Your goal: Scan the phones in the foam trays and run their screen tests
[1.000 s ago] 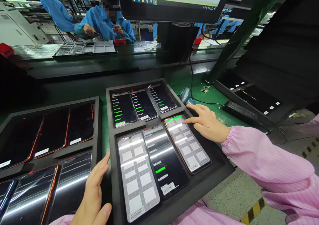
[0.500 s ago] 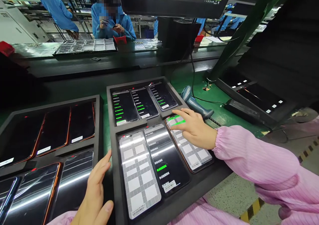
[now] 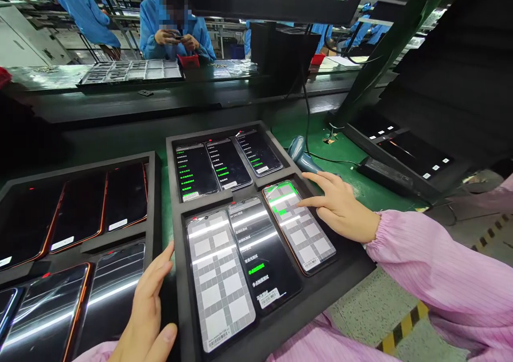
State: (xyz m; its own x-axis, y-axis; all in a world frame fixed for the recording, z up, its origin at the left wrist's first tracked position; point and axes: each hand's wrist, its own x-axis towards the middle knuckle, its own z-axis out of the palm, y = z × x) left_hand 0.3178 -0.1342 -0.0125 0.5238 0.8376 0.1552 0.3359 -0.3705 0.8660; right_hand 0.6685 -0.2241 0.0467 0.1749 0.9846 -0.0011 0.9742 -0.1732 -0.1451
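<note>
In a black foam tray [image 3: 183, 276] lie several smartphones in two rows. My right hand [image 3: 339, 204] has its fingers stretched out, one fingertip on or just above the screen of the near-row right smartphone [image 3: 306, 239]. That screen shows a white and grey grid with green cells across its top and upper left. Beside it, the middle smartphone [image 3: 276, 255] shows a dark list with one green line. The left smartphone [image 3: 218, 282] shows a grid without green. My left hand [image 3: 146, 303] is open, its fingertips close to the tray's left side; I cannot tell whether they touch.
A second foam tray [image 3: 157, 207] with dark-screened smartphones is at the left. Behind my right hand lies a blue handheld scanner [image 3: 304, 156] with a cable. A monitor [image 3: 276, 6] hangs above. Across the bench, a person in blue [image 3: 174, 36] holds something small.
My right hand has slid right and slightly down over the right smartphone, and green cells now run along its top and upper left. My left hand stays by the tray.
</note>
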